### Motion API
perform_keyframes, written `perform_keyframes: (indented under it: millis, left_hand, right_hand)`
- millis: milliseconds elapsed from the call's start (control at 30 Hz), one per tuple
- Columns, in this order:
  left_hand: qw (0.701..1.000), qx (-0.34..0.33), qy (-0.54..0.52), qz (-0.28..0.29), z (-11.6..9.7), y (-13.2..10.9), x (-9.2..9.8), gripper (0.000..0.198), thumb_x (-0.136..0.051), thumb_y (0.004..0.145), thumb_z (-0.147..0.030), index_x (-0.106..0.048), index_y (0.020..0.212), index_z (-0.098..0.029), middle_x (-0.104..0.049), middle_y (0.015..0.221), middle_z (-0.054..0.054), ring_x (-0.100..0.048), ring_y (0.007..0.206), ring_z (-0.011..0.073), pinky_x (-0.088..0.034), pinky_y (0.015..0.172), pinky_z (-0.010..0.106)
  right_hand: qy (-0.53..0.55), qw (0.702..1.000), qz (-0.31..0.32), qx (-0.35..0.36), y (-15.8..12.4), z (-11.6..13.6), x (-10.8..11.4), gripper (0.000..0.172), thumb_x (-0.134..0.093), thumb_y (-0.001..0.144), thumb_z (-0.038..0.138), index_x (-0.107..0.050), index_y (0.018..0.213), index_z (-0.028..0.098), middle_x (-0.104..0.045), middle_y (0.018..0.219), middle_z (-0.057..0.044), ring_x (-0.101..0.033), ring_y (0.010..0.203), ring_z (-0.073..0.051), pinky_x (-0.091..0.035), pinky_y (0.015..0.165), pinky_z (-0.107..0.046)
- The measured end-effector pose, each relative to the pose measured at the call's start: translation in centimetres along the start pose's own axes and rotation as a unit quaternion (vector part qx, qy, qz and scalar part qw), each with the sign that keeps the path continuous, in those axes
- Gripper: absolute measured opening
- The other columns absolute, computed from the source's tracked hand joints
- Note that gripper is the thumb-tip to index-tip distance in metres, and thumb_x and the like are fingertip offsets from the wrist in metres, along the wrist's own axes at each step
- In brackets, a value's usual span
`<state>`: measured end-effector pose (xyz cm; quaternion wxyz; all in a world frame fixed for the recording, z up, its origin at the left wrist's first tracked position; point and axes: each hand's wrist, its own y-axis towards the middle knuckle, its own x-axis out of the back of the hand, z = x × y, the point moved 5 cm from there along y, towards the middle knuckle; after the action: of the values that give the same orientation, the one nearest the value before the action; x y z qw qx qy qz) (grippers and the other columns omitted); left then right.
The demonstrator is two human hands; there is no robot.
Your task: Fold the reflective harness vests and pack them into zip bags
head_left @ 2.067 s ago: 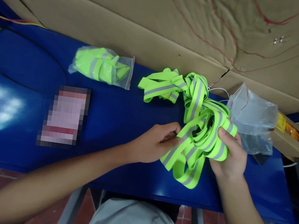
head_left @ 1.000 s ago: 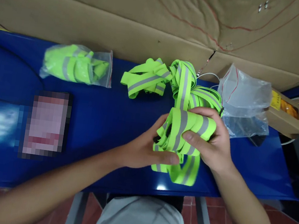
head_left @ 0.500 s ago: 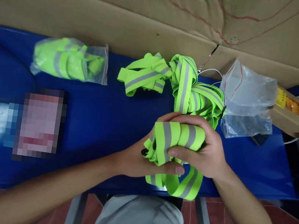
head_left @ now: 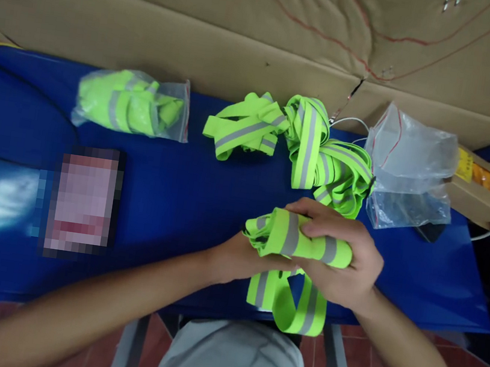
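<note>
A bundle of neon-green reflective strap (head_left: 295, 242) with a grey stripe is held over the near edge of the blue table (head_left: 170, 197). My right hand (head_left: 343, 264) is wrapped over the bundle from the right. My left hand (head_left: 238, 258) grips it from below on the left, its fingers mostly hidden by the strap. A loose loop of the strap hangs down below both hands. More of the same strap lies in a tangled pile (head_left: 306, 140) just beyond my hands.
A clear bag filled with green strap (head_left: 133, 104) lies at the back left. Empty clear plastic bags (head_left: 411, 170) sit at the right, with a small cardboard box (head_left: 481, 186) behind them. A blurred pink card (head_left: 82, 203) lies at the left. Cardboard sheets (head_left: 266, 34) back the table.
Both hands have gathered the spread strap into a tight bundle and drawn it toward me, away from the pile. A loop now hangs lower below the table edge.
</note>
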<state>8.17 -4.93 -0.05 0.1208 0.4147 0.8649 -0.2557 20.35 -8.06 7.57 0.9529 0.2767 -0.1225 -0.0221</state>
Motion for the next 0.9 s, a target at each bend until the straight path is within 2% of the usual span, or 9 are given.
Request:
perform_keyframes:
  millis: [100, 200, 267, 367, 500, 600, 767, 833, 900]
  left_hand:
    - [0.985, 0.041, -0.170, 0.010, 0.0, 0.0, -0.2, 0.043, -0.094, 0.065, -0.033, -0.074, 0.100, -0.020, -0.077, 0.097, 0.001, -0.073, 0.090, 0.0189, -0.060, 0.085, 0.032]
    - [0.957, 0.056, -0.276, 0.073, 0.0, -0.2, -1.4, 0.034, -0.093, 0.067, -0.025, -0.076, 0.096, -0.021, -0.076, 0.089, 0.000, -0.073, 0.083, 0.0165, -0.059, 0.078, 0.027]
    - [0.955, 0.053, -0.275, 0.099, 0.2, -0.3, -2.0, 0.039, -0.095, 0.062, -0.017, -0.076, 0.096, -0.020, -0.076, 0.086, 0.000, -0.074, 0.086, 0.0177, -0.059, 0.082, 0.027]
    - [0.970, 0.018, -0.236, 0.057, 0.5, -0.1, -1.9, 0.050, -0.097, 0.058, -0.016, -0.075, 0.103, -0.022, -0.079, 0.094, 0.002, -0.073, 0.107, 0.0238, -0.057, 0.096, 0.033]
    - [0.987, 0.012, -0.161, -0.023, 0.6, -0.1, -1.3, 0.059, -0.099, 0.056, -0.028, -0.074, 0.109, -0.020, -0.079, 0.117, 0.009, -0.067, 0.126, 0.0355, -0.049, 0.113, 0.049]
    - [0.990, -0.005, -0.142, -0.017, 0.1, -0.1, -1.4, 0.065, -0.100, 0.056, -0.029, -0.074, 0.115, -0.020, -0.075, 0.131, 0.011, -0.064, 0.132, 0.0368, -0.046, 0.118, 0.051]
    - [0.980, 0.007, -0.201, 0.004, 0.1, 0.1, -1.5, 0.074, -0.100, 0.056, -0.025, -0.073, 0.124, -0.022, -0.074, 0.133, 0.010, -0.064, 0.134, 0.0349, -0.052, 0.113, 0.046]
    - [0.972, 0.020, -0.235, 0.017, 0.2, 0.1, -1.4, 0.068, -0.101, 0.055, -0.023, -0.075, 0.118, -0.022, -0.077, 0.127, 0.008, -0.067, 0.128, 0.0337, -0.055, 0.106, 0.042]
    - [0.965, 0.041, -0.257, 0.044, 0.4, 0.1, -1.4, 0.053, -0.098, 0.059, -0.023, -0.078, 0.107, -0.020, -0.079, 0.117, 0.008, -0.073, 0.115, 0.0308, -0.059, 0.098, 0.040]
  right_hand:
    - [-0.032, 0.998, 0.040, 0.036, 0.0, 0.6, 0.3, 0.046, -0.081, 0.082, 0.013, -0.072, 0.122, 0.033, -0.077, 0.125, -0.005, -0.077, 0.110, -0.029, -0.068, 0.088, -0.046]
    - [-0.071, 0.996, 0.044, 0.019, -0.1, 0.5, 0.5, 0.032, -0.082, 0.081, 0.019, -0.076, 0.108, 0.035, -0.077, 0.123, -0.004, -0.077, 0.108, -0.030, -0.068, 0.088, -0.048]
    - [-0.073, 0.997, -0.010, -0.004, -0.1, 0.1, 0.7, 0.033, -0.083, 0.079, 0.019, -0.075, 0.106, 0.035, -0.078, 0.119, -0.003, -0.077, 0.106, -0.029, -0.068, 0.087, -0.047]
    - [-0.032, 0.992, -0.103, -0.068, -0.4, -0.6, 0.6, 0.038, -0.086, 0.078, 0.018, -0.069, 0.109, 0.032, -0.078, 0.113, -0.002, -0.077, 0.103, -0.025, -0.067, 0.086, -0.043]
    - [0.012, 0.985, -0.103, -0.137, -0.8, -0.5, 0.0, 0.046, -0.092, 0.072, 0.019, -0.070, 0.111, 0.030, -0.078, 0.112, -0.003, -0.076, 0.103, -0.025, -0.066, 0.086, -0.039]
    - [0.066, 0.968, -0.117, -0.212, -1.1, -0.9, 0.4, 0.054, -0.092, 0.074, 0.025, -0.071, 0.123, 0.031, -0.078, 0.112, -0.003, -0.077, 0.099, -0.024, -0.066, 0.083, -0.036]
    - [0.156, 0.928, -0.155, -0.300, -1.0, -2.2, 0.8, 0.052, -0.091, 0.075, 0.038, -0.072, 0.123, 0.028, -0.081, 0.103, -0.003, -0.079, 0.089, -0.025, -0.068, 0.080, -0.040]
    - [0.173, 0.924, -0.154, -0.303, -1.0, -2.1, 0.9, 0.050, -0.092, 0.074, 0.037, -0.073, 0.118, 0.027, -0.081, 0.101, -0.004, -0.079, 0.089, -0.027, -0.068, 0.081, -0.043]
    - [0.178, 0.927, -0.147, -0.296, -1.1, -1.9, 1.1, 0.048, -0.091, 0.076, 0.036, -0.072, 0.119, 0.028, -0.081, 0.100, -0.003, -0.079, 0.087, -0.027, -0.069, 0.078, -0.045]
